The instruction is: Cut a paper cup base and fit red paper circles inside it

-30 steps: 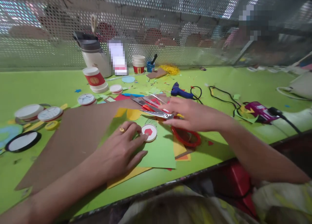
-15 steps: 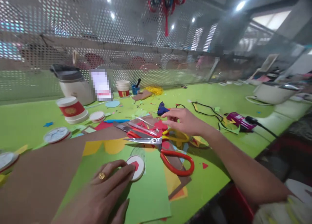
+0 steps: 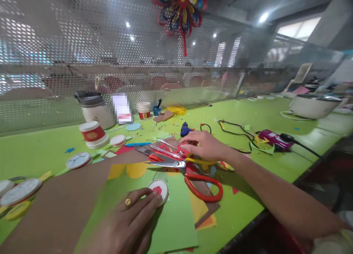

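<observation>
My left hand point(image 3: 129, 219), with a gold ring, lies flat on a green paper sheet point(image 3: 171, 224), fingertips pressing a white disc with a red shape point(image 3: 160, 189). My right hand point(image 3: 205, 145) reaches out over red paper scraps beyond the red-handled scissors point(image 3: 193, 173), fingers bent down and touching the scraps; nothing shows in its grasp. A red utility knife point(image 3: 150, 154) and a clear pen point(image 3: 165, 151) lie just left of that hand. The blue glue gun point(image 3: 185, 129) sits just behind it.
Brown card point(image 3: 60, 206) lies at the left. White-and-red cup point(image 3: 93, 134), white discs point(image 3: 78, 160), a white jug point(image 3: 95, 108), a purple tool point(image 3: 274, 139) with black cables point(image 3: 234, 130) lie around. A perforated metal screen point(image 3: 55, 62) backs the green table point(image 3: 275, 114).
The view tilted up. My right hand left the scissors and moved farther out to the red scraps. My left hand stayed on the disc.
</observation>
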Demonstrator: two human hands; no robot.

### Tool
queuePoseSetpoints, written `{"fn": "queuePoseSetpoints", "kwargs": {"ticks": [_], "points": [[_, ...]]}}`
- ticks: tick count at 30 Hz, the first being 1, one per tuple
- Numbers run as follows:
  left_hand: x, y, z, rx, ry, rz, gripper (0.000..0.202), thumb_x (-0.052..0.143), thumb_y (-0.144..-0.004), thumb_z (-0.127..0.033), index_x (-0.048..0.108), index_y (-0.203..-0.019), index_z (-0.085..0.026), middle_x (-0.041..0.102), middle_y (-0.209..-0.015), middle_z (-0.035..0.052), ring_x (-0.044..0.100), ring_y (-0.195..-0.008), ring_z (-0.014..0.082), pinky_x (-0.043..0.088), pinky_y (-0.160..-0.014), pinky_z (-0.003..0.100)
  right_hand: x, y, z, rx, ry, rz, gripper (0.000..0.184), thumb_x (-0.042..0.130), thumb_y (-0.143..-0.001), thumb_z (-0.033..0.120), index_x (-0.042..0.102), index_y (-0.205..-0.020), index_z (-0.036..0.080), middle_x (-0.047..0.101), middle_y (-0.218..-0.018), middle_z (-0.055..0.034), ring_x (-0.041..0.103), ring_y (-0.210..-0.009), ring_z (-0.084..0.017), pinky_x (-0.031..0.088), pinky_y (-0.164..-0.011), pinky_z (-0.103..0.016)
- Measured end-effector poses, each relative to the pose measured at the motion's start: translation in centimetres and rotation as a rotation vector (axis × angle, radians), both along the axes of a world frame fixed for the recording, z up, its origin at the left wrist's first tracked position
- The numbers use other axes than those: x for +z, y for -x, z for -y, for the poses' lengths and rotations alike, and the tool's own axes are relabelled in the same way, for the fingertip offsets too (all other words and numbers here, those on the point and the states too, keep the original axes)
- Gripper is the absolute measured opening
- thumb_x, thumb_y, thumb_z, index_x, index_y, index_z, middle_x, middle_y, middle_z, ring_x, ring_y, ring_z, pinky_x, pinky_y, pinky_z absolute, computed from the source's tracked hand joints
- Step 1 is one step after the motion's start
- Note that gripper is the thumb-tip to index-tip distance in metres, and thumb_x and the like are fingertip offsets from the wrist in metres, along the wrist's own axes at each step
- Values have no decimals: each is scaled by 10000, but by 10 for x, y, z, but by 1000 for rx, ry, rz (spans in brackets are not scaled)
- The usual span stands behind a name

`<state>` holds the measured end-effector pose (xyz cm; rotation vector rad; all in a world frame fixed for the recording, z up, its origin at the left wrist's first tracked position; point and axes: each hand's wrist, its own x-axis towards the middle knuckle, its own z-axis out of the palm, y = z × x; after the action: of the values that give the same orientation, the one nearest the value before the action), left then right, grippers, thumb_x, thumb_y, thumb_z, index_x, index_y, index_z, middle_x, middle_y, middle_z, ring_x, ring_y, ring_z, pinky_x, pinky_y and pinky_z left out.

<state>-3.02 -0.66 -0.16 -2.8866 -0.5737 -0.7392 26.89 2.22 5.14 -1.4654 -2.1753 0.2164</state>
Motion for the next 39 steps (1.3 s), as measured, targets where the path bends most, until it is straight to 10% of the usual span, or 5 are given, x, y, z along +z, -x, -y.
{"fn": "queuePoseSetpoints", "kwargs": {"ticks": [11,20,24,29,39], "points": [[17,-9,10,15,93,-94,420,466,-845,-63,516,-1253,-147,693,-1034,94,575,-1005,268,504,-824,406,-5,51,-79,111,257,362,232,583,-940,328,621,-1084,151,654,-1061,-59,652,-873,-180,554,-761,-371],[24,-10,10,16,147,-72,443,478,-847,-109,486,-1288,-144,694,-1004,91,550,-981,262,451,-793,377,1,39,-86,151,167,28,328,559,-770,30,676,-1044,169,564,-621,29,491,-544,-121,370,-540,-238],[19,-10,8,8,151,-67,481,451,-854,-100,443,-1331,-165,700,-968,76,546,-966,266,449,-805,397,29,10,-70,54,20,-379,255,400,-840,117,638,-915,167,487,-653,26,462,-547,-107,407,-545,-246],[12,-6,8,16,138,-118,460,439,-851,-98,469,-1309,-127,697,-1064,101,523,-1015,301,425,-838,442,31,-7,-9,286,326,-1041,107,590,-784,232,665,-860,226,634,-754,14,605,-726,-148,511,-673,-329],[5,-3,14,34,20,-225,549,550,-855,-387,507,-1321,-100,672,-1166,135,521,-844,283,418,-708,456,5,43,38,251,458,-910,122,584,-932,316,667,-965,232,593,-658,25,553,-566,-113,461,-504,-243]]}}
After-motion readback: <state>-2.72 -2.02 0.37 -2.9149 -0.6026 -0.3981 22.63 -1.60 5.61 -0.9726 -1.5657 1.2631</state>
